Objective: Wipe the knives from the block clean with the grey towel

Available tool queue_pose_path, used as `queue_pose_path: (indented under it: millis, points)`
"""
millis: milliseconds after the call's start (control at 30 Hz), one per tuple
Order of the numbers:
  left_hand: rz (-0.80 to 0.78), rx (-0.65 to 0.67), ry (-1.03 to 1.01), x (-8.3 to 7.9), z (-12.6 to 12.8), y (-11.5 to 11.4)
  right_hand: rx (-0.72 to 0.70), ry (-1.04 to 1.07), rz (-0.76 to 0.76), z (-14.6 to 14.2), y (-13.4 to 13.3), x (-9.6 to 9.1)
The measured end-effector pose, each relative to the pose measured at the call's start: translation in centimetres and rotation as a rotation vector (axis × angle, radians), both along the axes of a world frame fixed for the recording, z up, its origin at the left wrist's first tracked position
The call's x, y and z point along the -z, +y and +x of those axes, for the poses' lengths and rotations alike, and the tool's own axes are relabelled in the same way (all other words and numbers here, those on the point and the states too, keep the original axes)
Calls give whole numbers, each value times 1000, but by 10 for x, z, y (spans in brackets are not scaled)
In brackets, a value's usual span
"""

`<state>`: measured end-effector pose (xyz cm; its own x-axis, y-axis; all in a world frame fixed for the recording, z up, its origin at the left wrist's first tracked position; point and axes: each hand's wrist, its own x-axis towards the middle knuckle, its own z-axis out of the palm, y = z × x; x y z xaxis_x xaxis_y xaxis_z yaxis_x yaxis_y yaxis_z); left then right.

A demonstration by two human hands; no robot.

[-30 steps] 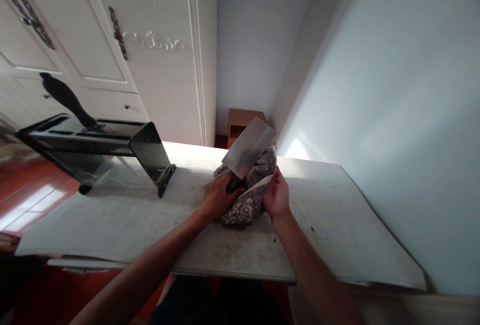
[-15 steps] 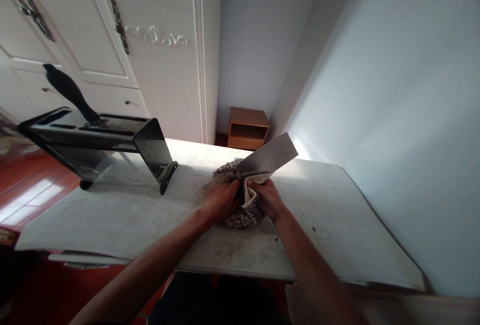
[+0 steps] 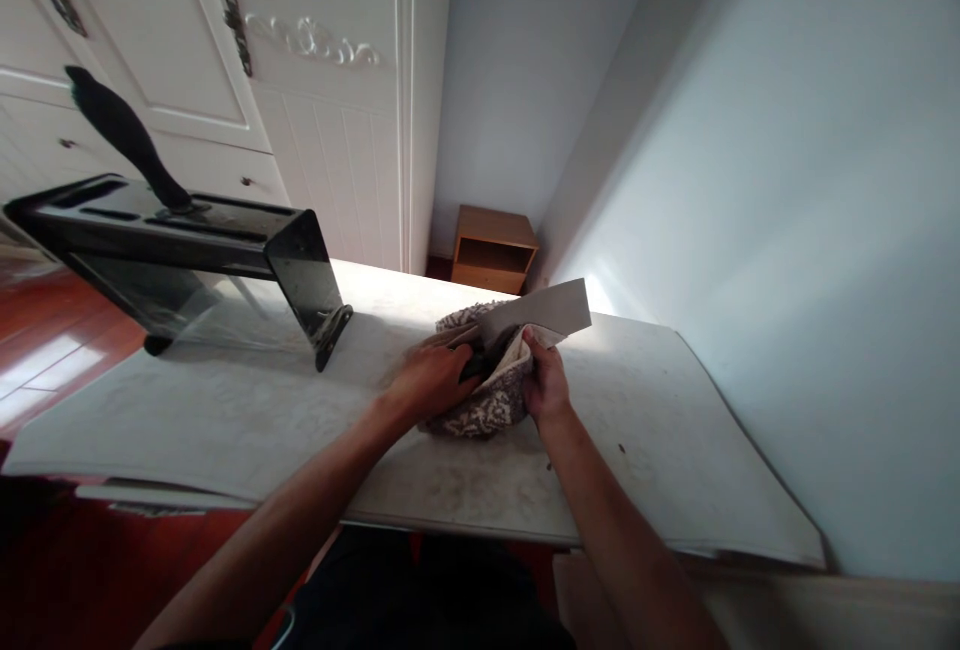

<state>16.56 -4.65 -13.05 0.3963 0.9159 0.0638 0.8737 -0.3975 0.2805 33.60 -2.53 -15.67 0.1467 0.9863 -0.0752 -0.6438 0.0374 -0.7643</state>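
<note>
Left grip (image 3: pixel 435 382) on cleaver (image 3: pixel 546 309), blade rightward

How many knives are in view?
2: a cleaver, its handle in the left hand, blade against the cloth; and a knife standing in the block, only its handle showing. The block may hide more.

Open tabletop (image 3: pixel 675 430) lies right of the right hand (image 3: pixel 546 385) and is bounded by the wall (image 3: pixel 787 230). The cleaver (image 3: pixel 544 312) blade juts rightward and rearward over the cloth (image 3: pixel 480 408), obstructing low approach from behind. At left rear stands the knife rack (image 3: pixel 187 265), with one handle (image 3: pixel 124 135) projecting upward. A bare strip separates the rack from the left hand (image 3: pixel 431 382). The forearms (image 3: pixel 600 510) cross the near edge.
</note>
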Motion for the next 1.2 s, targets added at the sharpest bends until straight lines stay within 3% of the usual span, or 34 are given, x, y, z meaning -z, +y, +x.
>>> queue_pose_path:
  millis: [300,633,800,967,1200]
  points:
    - [-20,-106,-11,-2,-18,1,64,31,30,14,6,6]
    - [4,-257,-52,11,-29,-6,117,79,12,49,19,16]
    - [39,-309,-213,13,-29,-4,142,44,-18,66,34,22]
    - [88,-364,-371,12,-30,-4,144,54,-26,55,36,19]
    - [35,-246,-403,10,-23,-9,43,-25,-8,31,28,5]
